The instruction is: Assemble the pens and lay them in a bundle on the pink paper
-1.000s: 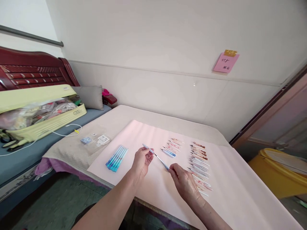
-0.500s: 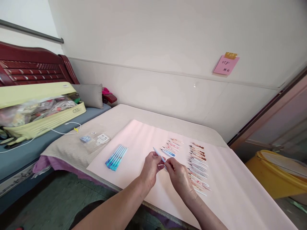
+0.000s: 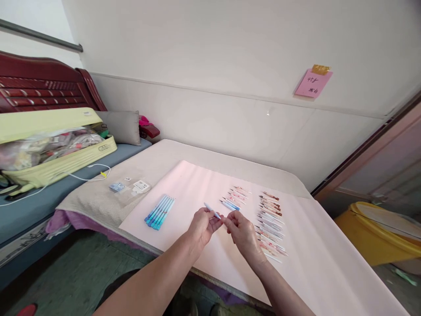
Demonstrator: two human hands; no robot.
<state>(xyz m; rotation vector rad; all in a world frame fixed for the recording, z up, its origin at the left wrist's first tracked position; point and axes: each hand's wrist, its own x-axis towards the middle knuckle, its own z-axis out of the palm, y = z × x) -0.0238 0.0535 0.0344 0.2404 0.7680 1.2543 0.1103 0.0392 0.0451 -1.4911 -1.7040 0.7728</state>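
A pale blue pen slants between my hands above the pink sheet. My left hand has its fingers closed around the pen's middle, its narrow tip pointing up and left. At the pen's lower right end, the thumb and fingertips of my right hand are pinched together; they hide that end. Just beyond my right hand lie blue-and-white pens. To the left of my hands, a row of blue pens lies side by side.
Patterned pens form a column at the right, and pinkish pens lie farther back. Clear packaging rests on the beige cover at left. A yellow open suitcase is on the bed; a yellow bin stands at right.
Both hands and the pen have shifted slightly left. My right fingertips sit at the pen's end, with more of the pen's lower part showing. The view has tilted a little.
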